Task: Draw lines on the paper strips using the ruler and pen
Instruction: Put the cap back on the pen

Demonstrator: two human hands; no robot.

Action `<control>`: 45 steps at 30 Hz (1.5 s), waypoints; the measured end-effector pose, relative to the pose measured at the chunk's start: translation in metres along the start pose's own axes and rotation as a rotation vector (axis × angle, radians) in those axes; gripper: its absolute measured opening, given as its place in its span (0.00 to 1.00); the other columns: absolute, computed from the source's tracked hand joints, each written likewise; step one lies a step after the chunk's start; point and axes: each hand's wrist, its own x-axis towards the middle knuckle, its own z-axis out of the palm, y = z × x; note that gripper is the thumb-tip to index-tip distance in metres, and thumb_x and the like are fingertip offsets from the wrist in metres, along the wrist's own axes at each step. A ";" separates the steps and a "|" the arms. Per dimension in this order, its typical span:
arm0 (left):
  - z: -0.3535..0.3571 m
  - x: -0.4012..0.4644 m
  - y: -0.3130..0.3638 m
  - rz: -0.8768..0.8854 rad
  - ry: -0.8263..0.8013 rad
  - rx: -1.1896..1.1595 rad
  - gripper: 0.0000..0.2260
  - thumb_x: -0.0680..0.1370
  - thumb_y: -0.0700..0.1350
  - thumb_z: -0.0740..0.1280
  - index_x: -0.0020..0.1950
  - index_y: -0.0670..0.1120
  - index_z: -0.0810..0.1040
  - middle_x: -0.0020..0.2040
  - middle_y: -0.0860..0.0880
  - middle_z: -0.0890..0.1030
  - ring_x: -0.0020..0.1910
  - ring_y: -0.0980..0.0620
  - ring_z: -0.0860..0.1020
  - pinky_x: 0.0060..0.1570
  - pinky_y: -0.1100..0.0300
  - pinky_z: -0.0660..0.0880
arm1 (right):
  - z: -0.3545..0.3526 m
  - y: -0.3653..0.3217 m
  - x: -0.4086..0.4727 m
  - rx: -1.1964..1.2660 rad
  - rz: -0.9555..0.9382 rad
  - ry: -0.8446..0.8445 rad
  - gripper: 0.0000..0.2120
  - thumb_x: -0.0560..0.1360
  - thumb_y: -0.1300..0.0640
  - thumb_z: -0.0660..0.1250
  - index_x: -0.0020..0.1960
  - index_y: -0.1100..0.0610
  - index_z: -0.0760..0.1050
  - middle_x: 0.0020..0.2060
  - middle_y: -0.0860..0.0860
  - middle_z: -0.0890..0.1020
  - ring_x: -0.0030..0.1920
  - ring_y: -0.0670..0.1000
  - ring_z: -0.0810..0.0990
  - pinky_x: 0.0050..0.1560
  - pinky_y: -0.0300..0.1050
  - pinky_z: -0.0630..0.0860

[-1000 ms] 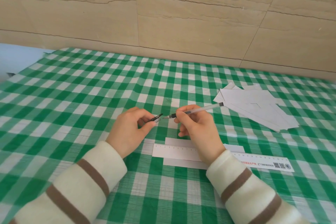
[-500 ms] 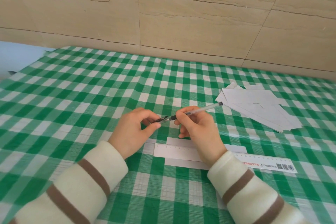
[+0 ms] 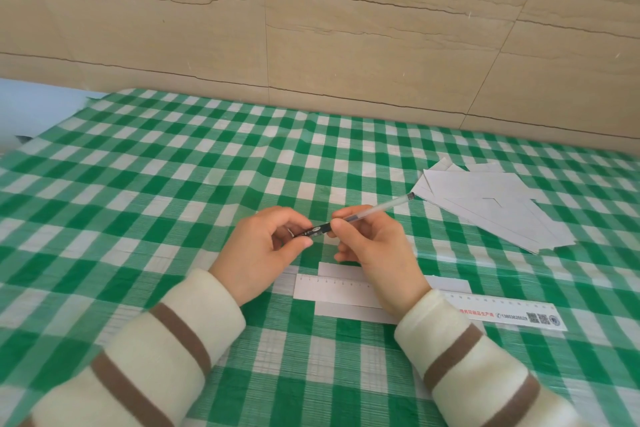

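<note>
My right hand (image 3: 377,246) grips a clear-barrelled pen (image 3: 377,209) above the table, its far end pointing up and right. My left hand (image 3: 263,246) pinches the black pen cap (image 3: 313,230), which now sits against the pen's tip end. Below my hands a white ruler (image 3: 498,314) lies lengthwise across a white paper strip (image 3: 346,310); my right wrist hides the ruler's middle.
A fanned pile of several white paper strips (image 3: 485,208) lies at the right on the green and white checked tablecloth (image 3: 138,191). A beige tiled wall (image 3: 311,28) rises behind the table's far edge.
The cap in my left hand and the pen tip in my right hand were apart; they have come together so the cap now meets the pen's tip.
</note>
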 end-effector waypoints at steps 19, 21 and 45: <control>-0.003 -0.002 0.005 0.074 0.054 -0.042 0.03 0.70 0.38 0.71 0.41 0.46 0.81 0.35 0.49 0.77 0.36 0.52 0.73 0.37 0.67 0.71 | -0.001 0.001 0.000 0.116 -0.041 -0.100 0.05 0.74 0.65 0.67 0.43 0.57 0.79 0.32 0.47 0.84 0.35 0.44 0.81 0.39 0.39 0.79; -0.003 -0.002 0.006 0.078 0.055 -0.045 0.03 0.70 0.38 0.71 0.40 0.45 0.81 0.35 0.48 0.77 0.35 0.52 0.73 0.36 0.68 0.70 | -0.001 0.001 -0.001 0.128 -0.043 -0.103 0.05 0.74 0.65 0.67 0.43 0.57 0.79 0.32 0.48 0.84 0.35 0.45 0.81 0.39 0.38 0.79; -0.002 -0.003 0.005 0.140 0.054 -0.044 0.03 0.70 0.38 0.71 0.41 0.45 0.80 0.34 0.49 0.76 0.33 0.53 0.72 0.35 0.64 0.71 | 0.001 -0.001 -0.001 0.180 -0.001 -0.097 0.03 0.74 0.65 0.67 0.44 0.59 0.79 0.32 0.49 0.83 0.33 0.45 0.80 0.38 0.38 0.79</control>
